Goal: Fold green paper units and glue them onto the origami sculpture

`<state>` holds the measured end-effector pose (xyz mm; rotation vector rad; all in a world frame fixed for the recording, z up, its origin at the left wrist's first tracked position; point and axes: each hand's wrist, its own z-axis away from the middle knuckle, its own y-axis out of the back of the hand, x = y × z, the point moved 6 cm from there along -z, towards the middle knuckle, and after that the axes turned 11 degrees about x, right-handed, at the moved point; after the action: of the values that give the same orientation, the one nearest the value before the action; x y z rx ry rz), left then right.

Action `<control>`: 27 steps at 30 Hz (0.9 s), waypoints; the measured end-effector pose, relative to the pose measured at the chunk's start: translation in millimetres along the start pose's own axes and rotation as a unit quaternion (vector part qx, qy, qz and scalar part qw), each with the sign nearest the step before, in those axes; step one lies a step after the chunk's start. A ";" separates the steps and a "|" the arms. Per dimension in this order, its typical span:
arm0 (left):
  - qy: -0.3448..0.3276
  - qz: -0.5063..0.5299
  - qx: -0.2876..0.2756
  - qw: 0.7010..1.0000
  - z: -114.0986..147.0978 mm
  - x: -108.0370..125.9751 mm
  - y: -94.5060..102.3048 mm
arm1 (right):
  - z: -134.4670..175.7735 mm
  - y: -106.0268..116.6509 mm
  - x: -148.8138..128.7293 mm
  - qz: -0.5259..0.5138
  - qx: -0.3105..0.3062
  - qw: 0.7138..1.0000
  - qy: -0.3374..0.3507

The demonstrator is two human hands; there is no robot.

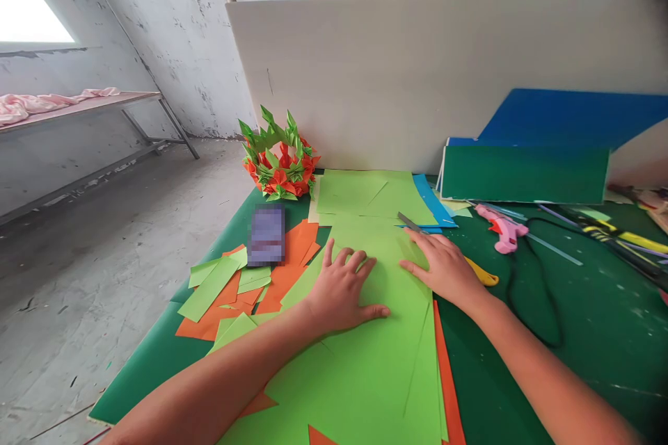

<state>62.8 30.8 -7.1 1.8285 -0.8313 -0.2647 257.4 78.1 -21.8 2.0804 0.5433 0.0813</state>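
A large light-green paper sheet (376, 361) lies in front of me on top of other sheets. My left hand (344, 285) rests on it, palm down, with the fingers spread. At the sheet's right edge, my right hand (443, 268) has its fingers stretched forward and the thumb apart. It lies over what look like scissors, whose grey blade (411, 222) points out beyond the fingertips. Their yellow handle (483, 272) shows on the other side; the middle is hidden. Beyond is another light-green sheet (365, 195), with blue paper (433, 201) under its right side.
Orange and green paper scraps (211, 288) lie left, beside a blurred purple rectangular object (266, 235). A folded-paper ornament (280, 156) stands behind them. Right are a pink glue gun (501, 228), its black cord and glue sticks. Green board (525, 174) leans at the back. The green tabletop (589, 306) ends left.
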 end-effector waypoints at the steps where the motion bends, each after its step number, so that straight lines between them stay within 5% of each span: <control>1: 0.003 -0.003 0.000 1.000 0.4 0.1 -0.1 | -0.3 0.5 -2.0 -0.001 -0.002 1.000 0.002; 5: 0.012 -0.015 0.002 1.000 2.4 0.4 -1.2 | -0.9 0.2 -6.6 -0.042 -0.022 0.998 -0.027; 9: 0.020 -0.019 0.006 1.000 4.1 0.2 -2.2 | -0.1 -1.7 1.7 -0.156 -0.026 0.979 -0.130; 12: 0.033 -0.028 0.012 0.999 4.5 -1.1 -2.2 | 1.0 -2.4 11.4 -0.314 -0.030 0.922 -0.222; 15: 0.049 -0.042 0.020 0.998 4.5 -2.6 -1.3 | 5.9 -6.6 10.6 -0.434 -0.124 0.847 -0.280; 18: 0.055 -0.052 0.023 0.997 4.0 -2.9 0.1 | 11.8 -6.5 5.3 -0.458 -0.190 0.812 -0.306; 24: 0.053 -0.042 0.012 0.998 3.1 -0.8 1.5 | 12.2 -13.4 13.9 -0.494 -0.085 0.778 -0.377; 27: 0.045 -0.034 0.010 0.998 3.9 1.3 1.3 | 11.8 -11.8 34.1 -0.446 0.031 0.794 -0.412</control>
<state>61.1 26.9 -7.3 1.8748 -0.7120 -0.2157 287.2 88.1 -43.2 1.4920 0.8899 -1.3370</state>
